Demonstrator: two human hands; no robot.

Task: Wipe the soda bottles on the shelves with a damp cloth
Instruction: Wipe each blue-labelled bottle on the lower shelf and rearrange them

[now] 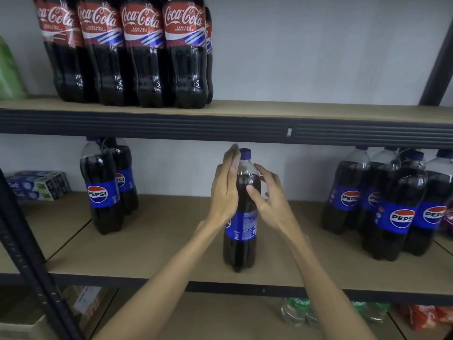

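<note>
A single Pepsi bottle (241, 231) with a blue cap and blue label stands upright near the front of the middle shelf (171, 241). My left hand (225, 190) lies flat against the bottle's left side with straight fingers reaching up to the cap. On the bottle's right side is my right hand (266, 197), fingers spread and loosely bent, the thumb touching the dark body. No cloth is visible in either hand.
Two Pepsi bottles (103, 192) stand at the left of the middle shelf and several more (392, 204) at the right. A row of Coca-Cola bottles (137, 50) fills the upper shelf. Toothpaste boxes (36, 185) lie far left. Green Sprite bottles (296, 312) sit below.
</note>
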